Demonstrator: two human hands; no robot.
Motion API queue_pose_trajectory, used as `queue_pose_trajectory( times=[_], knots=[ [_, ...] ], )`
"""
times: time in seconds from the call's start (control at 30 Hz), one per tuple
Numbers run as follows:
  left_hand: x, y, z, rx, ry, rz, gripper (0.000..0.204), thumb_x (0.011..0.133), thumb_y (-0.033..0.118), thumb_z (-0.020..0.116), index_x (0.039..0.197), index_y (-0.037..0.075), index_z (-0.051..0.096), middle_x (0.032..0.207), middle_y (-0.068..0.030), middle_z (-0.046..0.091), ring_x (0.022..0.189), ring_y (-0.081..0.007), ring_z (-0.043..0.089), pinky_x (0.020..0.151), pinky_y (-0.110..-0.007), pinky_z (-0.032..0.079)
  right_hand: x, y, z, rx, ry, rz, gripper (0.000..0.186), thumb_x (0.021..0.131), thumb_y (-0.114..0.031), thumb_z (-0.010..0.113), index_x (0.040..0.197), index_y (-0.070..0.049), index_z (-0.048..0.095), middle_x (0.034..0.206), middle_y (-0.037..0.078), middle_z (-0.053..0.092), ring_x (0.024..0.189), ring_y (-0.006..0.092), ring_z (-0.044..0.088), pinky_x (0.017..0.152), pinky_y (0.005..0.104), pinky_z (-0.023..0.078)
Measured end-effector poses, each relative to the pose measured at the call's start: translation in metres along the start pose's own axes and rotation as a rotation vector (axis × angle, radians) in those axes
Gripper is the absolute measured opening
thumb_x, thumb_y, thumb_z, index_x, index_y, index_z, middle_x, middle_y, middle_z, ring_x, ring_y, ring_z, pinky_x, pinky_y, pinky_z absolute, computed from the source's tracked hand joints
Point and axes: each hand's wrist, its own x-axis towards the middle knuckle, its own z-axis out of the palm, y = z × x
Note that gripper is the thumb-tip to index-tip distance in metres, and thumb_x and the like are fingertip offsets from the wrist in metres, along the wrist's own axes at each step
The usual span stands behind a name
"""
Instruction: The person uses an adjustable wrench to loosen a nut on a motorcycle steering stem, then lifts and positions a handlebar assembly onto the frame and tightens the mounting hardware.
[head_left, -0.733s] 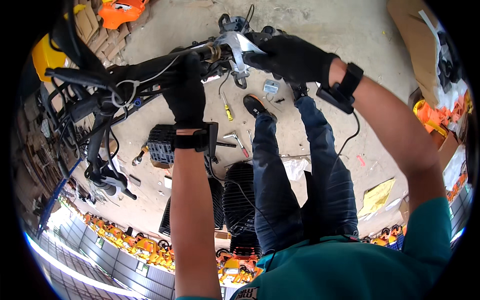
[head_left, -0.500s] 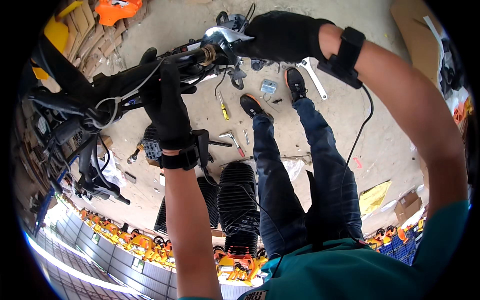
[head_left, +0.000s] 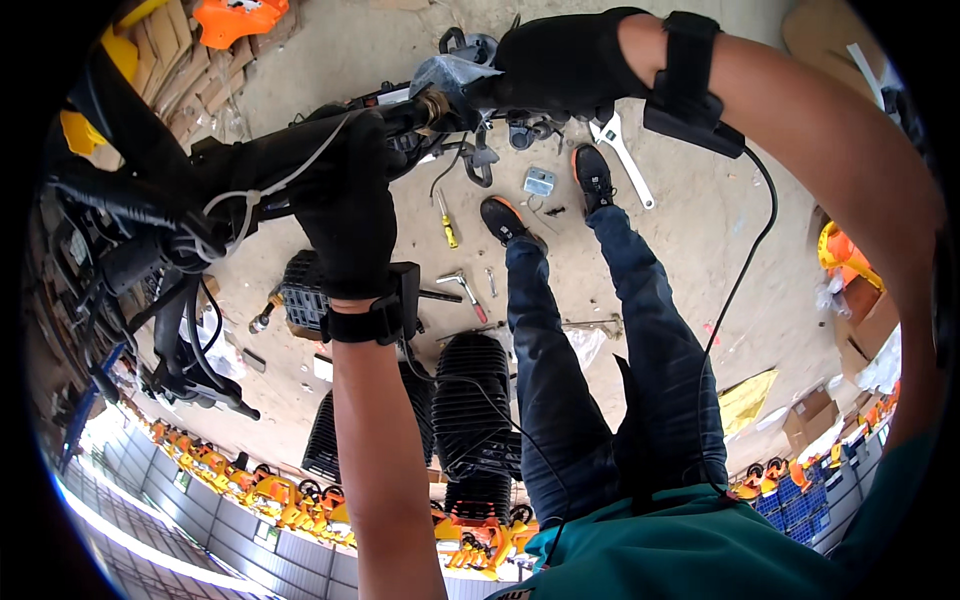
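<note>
My left hand (head_left: pixel 345 200), in a black glove, grips the black bar (head_left: pixel 238 160) of a vehicle's front assembly, which has a dense bundle of cables (head_left: pixel 190 280) hanging from its left part. My gloved right hand (head_left: pixel 555 65) is closed at the bar's far end, beside a crumpled silvery piece (head_left: pixel 445 75) and a brass-coloured collar (head_left: pixel 432 108); what its fingers hold is hidden. A large open-ended wrench (head_left: pixel 625 165) lies on the floor below that hand, near my shoes (head_left: pixel 595 180).
The floor (head_left: pixel 700 160) holds a screwdriver (head_left: pixel 448 225), a red-handled ratchet (head_left: pixel 465 295), a small pale box (head_left: pixel 539 182) and ribbed black parts (head_left: pixel 470 400) left of my legs. Cardboard (head_left: pixel 180 50) lies at the upper left. Rows of orange-yellow body parts (head_left: pixel 280 490) line the background.
My right hand and forearm have moved upward, uncovering the large wrench on the floor. My left hand has shifted slightly along the bar, first leftward, then back.
</note>
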Motion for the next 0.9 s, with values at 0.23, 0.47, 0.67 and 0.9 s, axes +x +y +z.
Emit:
queue_pose_trajectory(
  times=[0.23, 0.47, 0.67, 0.9],
  knots=[
    [0.002, -0.009, -0.005, -0.040, -0.026, 0.024, 0.019, 0.088, 0.005, 0.071, 0.106, 0.003, 0.065, 0.093, -0.0026, 0.067, 0.077, -0.0083, 0.061, 0.068, -0.022, 0.051, -0.022, -0.012, 0.019, 0.529, -0.087, 0.101, 0.022, 0.099, -0.020, 0.046, 0.098, -0.001, 0.055, 0.067, 0.004, 0.053, 0.050, 0.0121, 0.053, 0.044, 0.0274, 0.047],
    [0.002, -0.003, 0.004, 0.011, 0.010, 0.082, 0.020, 0.088, 0.008, 0.073, 0.104, 0.002, 0.064, 0.092, -0.0028, 0.067, 0.077, -0.0094, 0.062, 0.068, -0.024, 0.052, -0.008, 0.002, 0.044, 0.481, -0.146, -0.088, 0.020, 0.097, -0.016, 0.051, 0.110, -0.002, 0.057, 0.069, 0.007, 0.060, 0.052, 0.0149, 0.059, 0.043, 0.0289, 0.048],
    [-0.002, -0.002, 0.003, 0.036, 0.055, 0.154, 0.018, 0.088, 0.008, 0.073, 0.103, 0.002, 0.065, 0.090, -0.0027, 0.067, 0.077, -0.0097, 0.063, 0.068, -0.024, 0.052, 0.016, -0.021, 0.130, 0.223, 0.521, -0.347, 0.016, 0.088, -0.012, 0.060, 0.099, -0.001, 0.057, 0.075, 0.013, 0.064, 0.065, 0.0257, 0.067, 0.055, 0.0358, 0.052],
    [0.001, -0.002, 0.006, 0.134, 0.085, 0.159, 0.011, 0.088, 0.008, 0.073, 0.093, 0.004, 0.065, 0.081, 0.0002, 0.065, 0.070, -0.0079, 0.059, 0.062, -0.024, 0.048, 0.003, -0.060, 0.201, 1.070, 0.655, -0.115, 0.013, 0.095, -0.015, 0.056, 0.100, -0.005, 0.049, 0.071, 0.007, 0.055, 0.061, 0.0197, 0.058, 0.055, 0.0343, 0.047]
  ],
)
